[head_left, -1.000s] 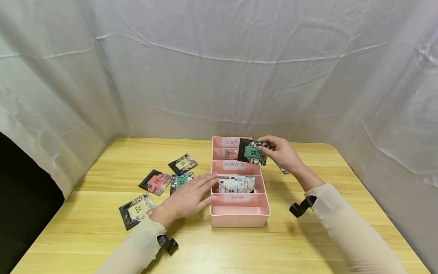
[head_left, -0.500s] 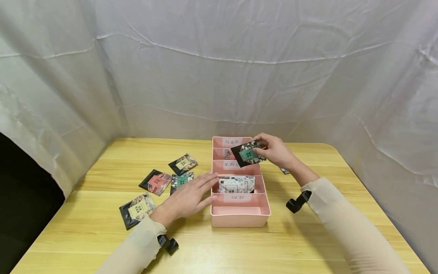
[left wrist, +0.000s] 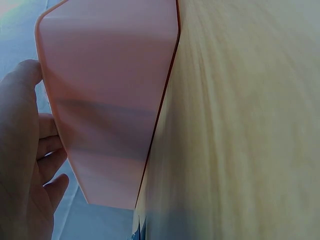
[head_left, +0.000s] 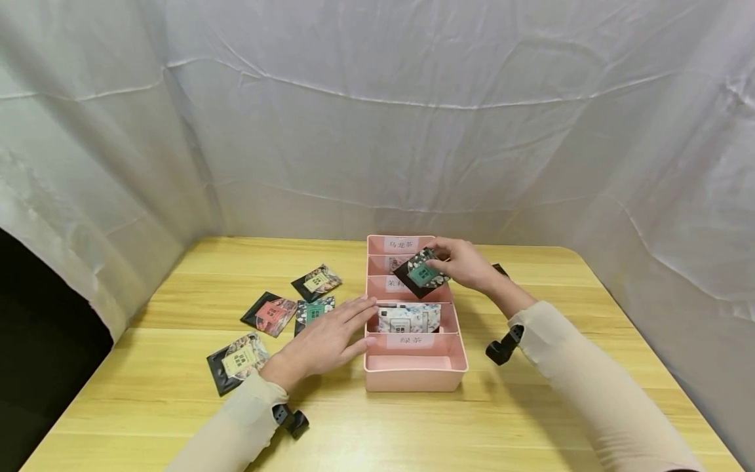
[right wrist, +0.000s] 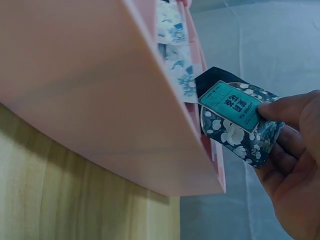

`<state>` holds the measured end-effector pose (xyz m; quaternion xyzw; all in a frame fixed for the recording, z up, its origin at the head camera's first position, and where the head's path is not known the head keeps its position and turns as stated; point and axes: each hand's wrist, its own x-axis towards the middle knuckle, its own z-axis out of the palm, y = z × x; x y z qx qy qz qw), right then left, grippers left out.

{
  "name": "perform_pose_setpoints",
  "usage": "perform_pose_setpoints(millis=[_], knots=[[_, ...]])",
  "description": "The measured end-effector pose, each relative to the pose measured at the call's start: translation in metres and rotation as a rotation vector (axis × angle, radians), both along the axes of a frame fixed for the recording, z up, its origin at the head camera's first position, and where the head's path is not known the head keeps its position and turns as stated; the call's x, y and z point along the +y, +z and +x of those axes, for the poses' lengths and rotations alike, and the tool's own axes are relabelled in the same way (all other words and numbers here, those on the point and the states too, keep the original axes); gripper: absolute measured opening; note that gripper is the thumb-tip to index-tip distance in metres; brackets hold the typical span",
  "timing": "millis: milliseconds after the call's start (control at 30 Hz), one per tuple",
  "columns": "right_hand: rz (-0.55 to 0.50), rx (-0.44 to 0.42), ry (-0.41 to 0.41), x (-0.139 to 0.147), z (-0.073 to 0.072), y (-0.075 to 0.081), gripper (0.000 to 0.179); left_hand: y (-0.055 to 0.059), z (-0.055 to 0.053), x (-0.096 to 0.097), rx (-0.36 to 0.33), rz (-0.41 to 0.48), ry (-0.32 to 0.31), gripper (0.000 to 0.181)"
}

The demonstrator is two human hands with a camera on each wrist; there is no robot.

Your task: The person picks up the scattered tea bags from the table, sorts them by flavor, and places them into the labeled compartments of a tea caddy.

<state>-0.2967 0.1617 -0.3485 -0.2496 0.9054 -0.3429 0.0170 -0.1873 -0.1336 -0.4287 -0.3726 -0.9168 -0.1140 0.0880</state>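
Observation:
A black jasmine tea sachet (head_left: 423, 274) with a green label and white flowers is pinched between the thumb and fingers of my right hand (head_left: 466, 263). It hangs tilted over the middle compartments of the pink divided box (head_left: 413, 380). In the right wrist view the sachet (right wrist: 235, 112) overlaps the box's upper rim. My left hand (head_left: 330, 337) lies with extended fingers against the box's left rim; in the left wrist view its fingertips touch that edge of the pink wall (left wrist: 105, 100). White floral sachets (head_left: 408, 319) stand in one compartment, behind the divider at the front.
Left of the box lie a red-label sachet (head_left: 269, 314), two yellow-label sachets (head_left: 316, 282) and a green-label sachet (head_left: 314, 309), partly behind my left hand. A dark sachet (head_left: 501, 269) shows behind my right wrist. White paper labels (head_left: 408, 340) mark the dividers.
My right hand has moved left and slightly down with the jasmine sachet, which has turned to a steeper tilt over the box. The left hand has stayed at the rim.

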Motion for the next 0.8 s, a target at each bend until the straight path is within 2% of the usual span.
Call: perform_pose_setpoints(millis=[167, 500, 800], knots=[[0.057, 0.005, 0.026, -0.002, -0.001, -0.006, 0.03, 0.0, 0.0, 0.001, 0.001, 0.006, -0.007, 0.066], [0.143, 0.046, 0.15, -0.004, -0.006, -0.017, 0.031, 0.0, 0.0, 0.002, -0.006, 0.005, -0.002, 0.067], [0.183, -0.011, 0.185, -0.005, -0.007, -0.021, 0.03, -0.001, 0.0, 0.001, 0.004, 0.004, -0.003, 0.067]])
